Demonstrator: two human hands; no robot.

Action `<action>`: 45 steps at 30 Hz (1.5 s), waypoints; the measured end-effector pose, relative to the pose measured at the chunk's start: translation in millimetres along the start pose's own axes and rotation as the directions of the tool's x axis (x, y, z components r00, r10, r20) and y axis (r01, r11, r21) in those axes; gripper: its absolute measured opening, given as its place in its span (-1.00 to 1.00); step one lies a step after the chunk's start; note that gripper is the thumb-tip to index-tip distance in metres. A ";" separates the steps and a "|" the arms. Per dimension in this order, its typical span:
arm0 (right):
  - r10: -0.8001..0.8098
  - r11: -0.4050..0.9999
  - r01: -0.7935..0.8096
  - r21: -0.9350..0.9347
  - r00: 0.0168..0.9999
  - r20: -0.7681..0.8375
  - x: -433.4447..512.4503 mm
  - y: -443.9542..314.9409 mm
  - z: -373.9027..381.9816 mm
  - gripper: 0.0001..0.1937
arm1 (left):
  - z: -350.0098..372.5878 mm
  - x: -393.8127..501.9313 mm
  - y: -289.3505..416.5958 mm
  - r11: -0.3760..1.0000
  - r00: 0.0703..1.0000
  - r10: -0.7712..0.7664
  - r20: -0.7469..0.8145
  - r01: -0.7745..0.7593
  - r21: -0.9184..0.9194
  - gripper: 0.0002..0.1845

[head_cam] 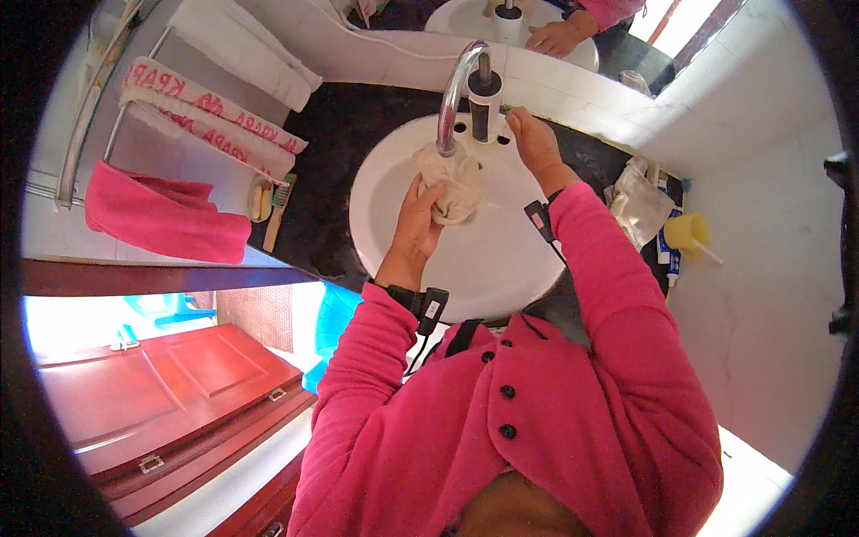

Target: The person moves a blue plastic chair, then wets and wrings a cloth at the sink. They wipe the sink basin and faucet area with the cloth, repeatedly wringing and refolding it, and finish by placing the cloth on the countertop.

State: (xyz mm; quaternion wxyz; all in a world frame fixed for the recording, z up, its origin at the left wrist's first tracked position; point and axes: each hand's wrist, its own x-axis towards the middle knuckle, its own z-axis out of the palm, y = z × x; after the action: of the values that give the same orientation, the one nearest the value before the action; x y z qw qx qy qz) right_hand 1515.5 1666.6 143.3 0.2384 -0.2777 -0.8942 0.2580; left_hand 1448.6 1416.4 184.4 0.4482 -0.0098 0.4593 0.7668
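Observation:
A crumpled off-white cloth (451, 184) is held in my left hand (417, 218), directly under the spout of a chrome gooseneck faucet (451, 94). Both are over a white oval washbasin (493, 258). Whether water runs from the spout cannot be made out. My right hand (535, 142) is at the basin's back right rim, beside the white and black faucet base (484, 111). Its fingers are curled and point toward that base; whether they grip a part of it is not visible.
A black countertop (322, 161) surrounds the basin. Towels (208, 121) hang at left, above a wooden brush (276, 218) and a soap dish (260, 199). A crumpled plastic bag (637, 201), toothpaste tubes (671, 252) and a yellow cup (686, 233) stand right. A mirror (402, 20) is behind.

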 end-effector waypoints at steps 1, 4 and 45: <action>0.019 1.000 -0.019 -0.003 1.000 0.016 1.8 1.3 0.1 -0.73 | 0.4 0.3 0.2 1.000 1.000 -0.004 0.002 0.005 -0.018 -0.37; 0.015 1.000 -0.015 -0.005 1.000 0.000 7.9 5.1 0.7 -0.73 | -0.8 3.9 -0.4 0.999 1.000 -0.015 0.026 0.015 -0.029 -0.43; 0.238 -0.145 -0.655 0.741 0.704 0.669 -90.0 -38.9 34.7 -0.71 | -76.5 53.5 -58.2 0.914 0.998 -0.045 -0.039 0.025 -0.404 -0.67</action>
State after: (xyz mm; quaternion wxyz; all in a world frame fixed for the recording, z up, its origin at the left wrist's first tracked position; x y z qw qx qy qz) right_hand 1547.1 1571.7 114.8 0.1075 -0.2911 -0.3344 0.8899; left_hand 1426.8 1408.4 76.9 0.4392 -0.1283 0.3017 0.8364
